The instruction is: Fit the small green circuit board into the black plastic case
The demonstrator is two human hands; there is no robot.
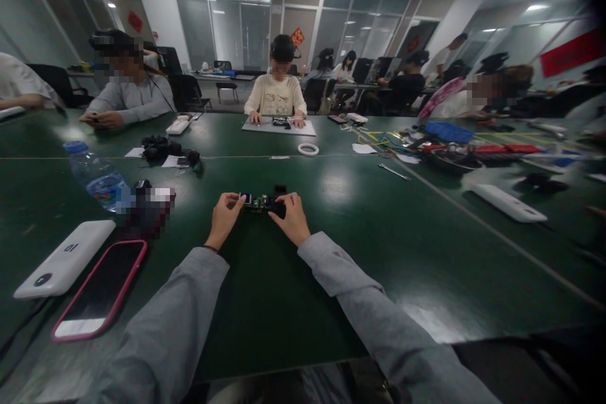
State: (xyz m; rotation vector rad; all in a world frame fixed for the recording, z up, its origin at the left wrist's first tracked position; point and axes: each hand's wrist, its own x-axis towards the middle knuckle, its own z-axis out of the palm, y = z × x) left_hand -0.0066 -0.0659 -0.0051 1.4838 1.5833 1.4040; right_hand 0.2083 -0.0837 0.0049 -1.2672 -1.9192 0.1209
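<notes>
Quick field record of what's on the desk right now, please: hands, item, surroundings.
left hand: fingertips on the left end of the circuit board
right hand: gripping the right end of it
circuit board: small, low over the green table
near left: phone, white power bank, water bottle
beyond: tape roll, seated person opposite

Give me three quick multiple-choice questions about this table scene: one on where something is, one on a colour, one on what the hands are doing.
1. Where does the water bottle lie?
A. left of the hands
B. right of the hands
C. on a chair

2. What colour is the rim of the phone?
A. blue
B. pink
C. yellow

3. How do the left hand and right hand meet the small circuit board?
A. both grip its ends
B. only one touches
C. neither touches

Answers: 1 A, it lies on the green table to the left. 2 B, the edge is pink. 3 A, fingers close on both ends.
</notes>
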